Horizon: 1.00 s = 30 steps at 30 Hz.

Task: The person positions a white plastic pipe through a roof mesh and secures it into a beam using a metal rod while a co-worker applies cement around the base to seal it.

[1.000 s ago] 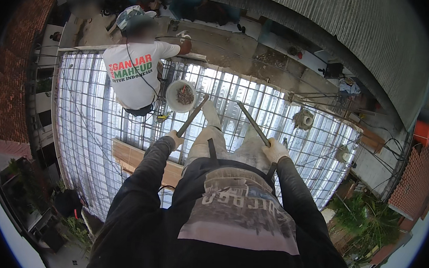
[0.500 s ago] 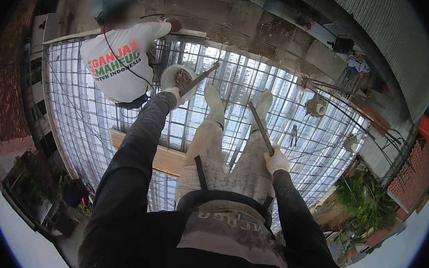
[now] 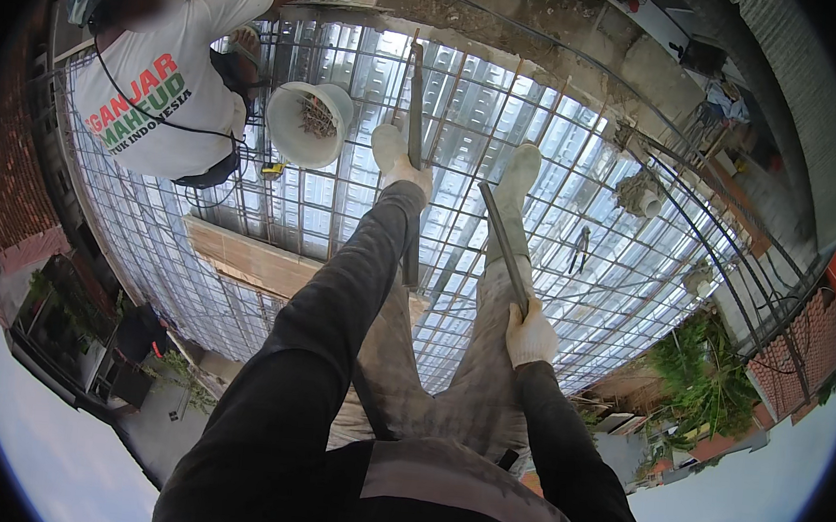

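Overhead, I see my left hand [image 3: 400, 168], gloved in white, reached far out and wrapped around a thin dark steel bar [image 3: 416, 96] whose long axis runs straight away from me, tip toward the far concrete edge. My right hand [image 3: 531, 335], also gloved, sits nearer and grips a second dark bar [image 3: 503, 238] that slants far and left. Both bars look slim, straight and dull. Left of them a white bucket [image 3: 306, 122] rests on the rebar mesh [image 3: 578, 185], beside a crouching person's white shirt [image 3: 153, 97].
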Each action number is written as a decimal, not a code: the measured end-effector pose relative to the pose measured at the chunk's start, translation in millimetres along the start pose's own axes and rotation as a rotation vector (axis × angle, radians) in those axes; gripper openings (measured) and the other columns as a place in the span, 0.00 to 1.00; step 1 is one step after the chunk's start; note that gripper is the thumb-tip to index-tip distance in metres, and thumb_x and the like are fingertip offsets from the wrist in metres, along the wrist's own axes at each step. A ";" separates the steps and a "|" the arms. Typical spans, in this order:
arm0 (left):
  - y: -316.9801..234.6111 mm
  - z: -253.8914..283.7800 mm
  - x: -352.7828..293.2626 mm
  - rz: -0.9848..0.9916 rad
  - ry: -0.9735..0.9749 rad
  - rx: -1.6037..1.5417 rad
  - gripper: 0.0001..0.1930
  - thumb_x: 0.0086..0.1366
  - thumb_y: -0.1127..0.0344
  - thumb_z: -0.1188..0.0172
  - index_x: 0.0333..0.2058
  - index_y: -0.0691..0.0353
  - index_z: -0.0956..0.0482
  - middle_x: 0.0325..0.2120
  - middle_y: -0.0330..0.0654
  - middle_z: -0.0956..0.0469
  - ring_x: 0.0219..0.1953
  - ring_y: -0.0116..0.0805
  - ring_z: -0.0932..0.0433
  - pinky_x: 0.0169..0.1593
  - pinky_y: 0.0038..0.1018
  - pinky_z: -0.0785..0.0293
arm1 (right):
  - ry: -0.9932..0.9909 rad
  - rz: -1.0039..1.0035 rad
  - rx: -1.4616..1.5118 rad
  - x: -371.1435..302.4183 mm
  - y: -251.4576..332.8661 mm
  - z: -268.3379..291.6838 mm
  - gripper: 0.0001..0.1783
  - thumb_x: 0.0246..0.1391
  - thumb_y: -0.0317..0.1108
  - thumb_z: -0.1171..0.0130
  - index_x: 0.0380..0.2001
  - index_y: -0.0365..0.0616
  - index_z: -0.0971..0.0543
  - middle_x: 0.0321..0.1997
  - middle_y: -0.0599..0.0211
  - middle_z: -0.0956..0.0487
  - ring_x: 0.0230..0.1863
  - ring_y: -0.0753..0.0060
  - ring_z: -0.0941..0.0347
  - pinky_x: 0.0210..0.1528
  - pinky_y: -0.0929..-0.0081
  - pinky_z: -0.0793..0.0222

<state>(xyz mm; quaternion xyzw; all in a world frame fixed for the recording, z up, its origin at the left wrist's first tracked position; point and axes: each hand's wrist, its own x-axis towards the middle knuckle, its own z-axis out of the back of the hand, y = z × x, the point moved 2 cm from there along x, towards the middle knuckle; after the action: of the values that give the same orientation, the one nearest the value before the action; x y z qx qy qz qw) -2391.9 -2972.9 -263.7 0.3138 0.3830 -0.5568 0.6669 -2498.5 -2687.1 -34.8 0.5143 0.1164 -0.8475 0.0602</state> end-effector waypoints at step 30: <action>-112.6 -178.1 102.7 0.098 0.641 -2.010 0.14 0.70 0.53 0.32 0.37 0.54 0.26 0.24 0.38 0.26 0.28 0.40 0.26 0.39 0.43 0.27 | 0.355 0.195 0.464 252.3 -32.1 55.9 0.30 0.62 0.38 0.36 0.66 0.42 0.24 0.36 0.68 0.20 0.33 0.80 0.27 0.39 0.73 0.27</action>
<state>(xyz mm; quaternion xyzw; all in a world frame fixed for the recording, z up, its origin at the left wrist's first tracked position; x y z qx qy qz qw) -2522.5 -2894.5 -442.0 -0.2352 0.8133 0.1529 0.5097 -2670.5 -2666.2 -229.2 0.6630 -0.1214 -0.7387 0.0009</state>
